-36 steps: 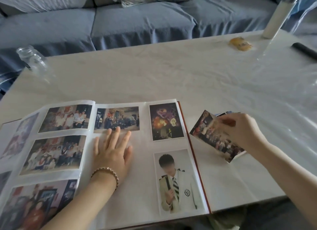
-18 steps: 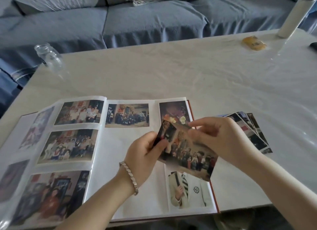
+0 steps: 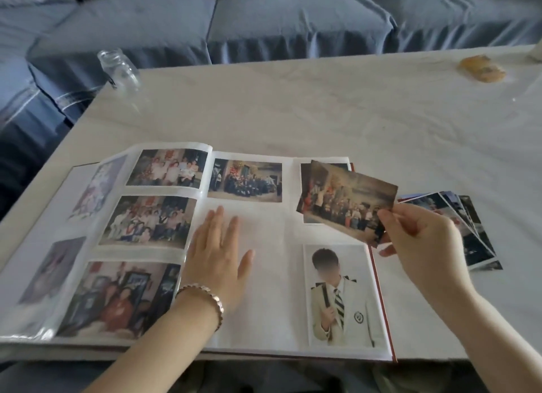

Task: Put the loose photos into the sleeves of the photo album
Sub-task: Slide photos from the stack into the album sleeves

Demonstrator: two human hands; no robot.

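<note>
The album (image 3: 272, 293) lies open on the table (image 3: 322, 108), at its near edge. The left hand (image 3: 217, 260) lies flat on the right page, fingers straight and close together, thumb spread to the side. It presses a bare stretch of page just below the sleeved group shot (image 3: 245, 180). A bracelet (image 3: 205, 296) circles that wrist. The right hand (image 3: 422, 240) pinches a loose photo (image 3: 346, 199) by its near right corner, thumb on top and the other fingers curled beneath. The photo (a crowd scene, too blurred to read further) is held tilted over the page's far right corner, where it covers most of a sleeved picture. It is well apart from the left hand, and a portrait (image 3: 340, 296) sits in the sleeve below it. Just right of the album, partly behind the right hand, the other loose photos lie in a fanned pile (image 3: 475, 237) on the table. A glass jar (image 3: 118, 70) stands at the far left corner, a yellowish lump (image 3: 481, 68) at the far right, and a blue sofa (image 3: 293, 23) runs behind.
</note>
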